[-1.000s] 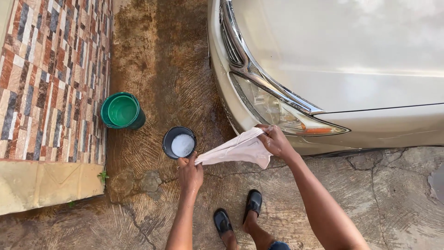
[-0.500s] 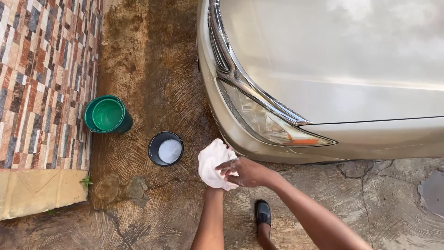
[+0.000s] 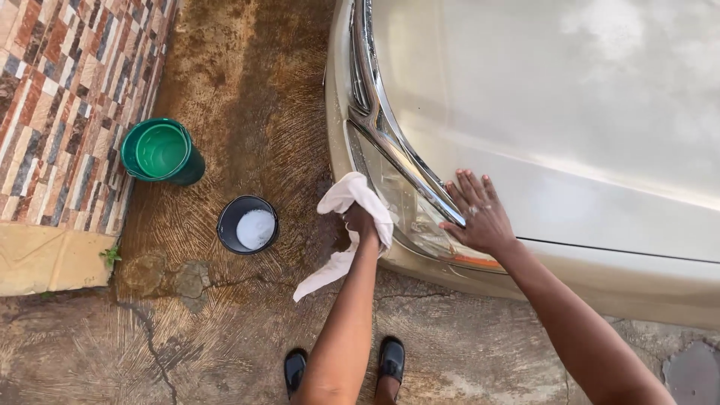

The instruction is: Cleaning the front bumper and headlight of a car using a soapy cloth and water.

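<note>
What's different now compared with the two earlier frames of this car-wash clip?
The right hand has let go of the white cloth and moved up to rest flat on the car by the headlight. The left hand alone now grips the cloth, raised to the car's front corner. The green bucket and black bucket stayed put.

The ground is rough concrete (image 3: 247, 90), stained brown and damp, scored with fan-shaped brush marks and split by cracks (image 3: 146, 337) below and to the left of the hands. Further left rises a wall of multicoloured stone tiles (image 3: 60, 97) in brick red, grey and cream, with a plain tan ledge (image 3: 45, 262) at its foot. A small green weed (image 3: 111, 256) grows at the ledge's corner. Bright daylight falls across everything. At the lower right corner lies a dark wet patch (image 3: 690, 371).
</note>
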